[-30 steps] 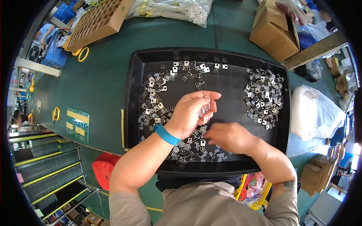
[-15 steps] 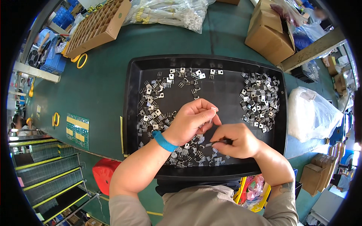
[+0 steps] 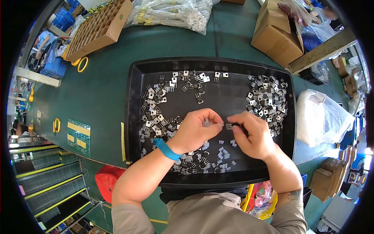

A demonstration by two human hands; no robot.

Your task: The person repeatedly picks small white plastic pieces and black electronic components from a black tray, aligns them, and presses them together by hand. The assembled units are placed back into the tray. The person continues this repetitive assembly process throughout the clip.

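Over the middle of a black tray (image 3: 210, 179), my left hand (image 3: 196, 130), with a blue band at its wrist, is closed with small pale translucent pieces (image 3: 207, 123) at its curled fingers. Facing it, my right hand (image 3: 252, 134) pinches a black three-legged transistor (image 3: 229, 126), its metal legs pointing at the left fingertips. Much of that transistor is hidden by the fingers. Loose transistors (image 3: 156, 97) lie along the tray's left side, and a denser heap of transistors (image 3: 269, 101) is at its right. Small pale comb-like pieces (image 3: 223, 153) are scattered below my hands.
Left of the tray, a green circuit board (image 3: 79, 136) and yellow tape rolls (image 3: 82, 64) lie on the green table. A divided cardboard box (image 3: 97, 33), bagged cables (image 3: 167, 17) and an open carton (image 3: 276, 37) stand behind. A white plastic bag (image 3: 321, 117) sits at the right.
My right hand has moved up and away from me, bringing the transistor toward the left fingertips. My left hand has shifted slightly toward me. More pale pieces now show in the tray below.
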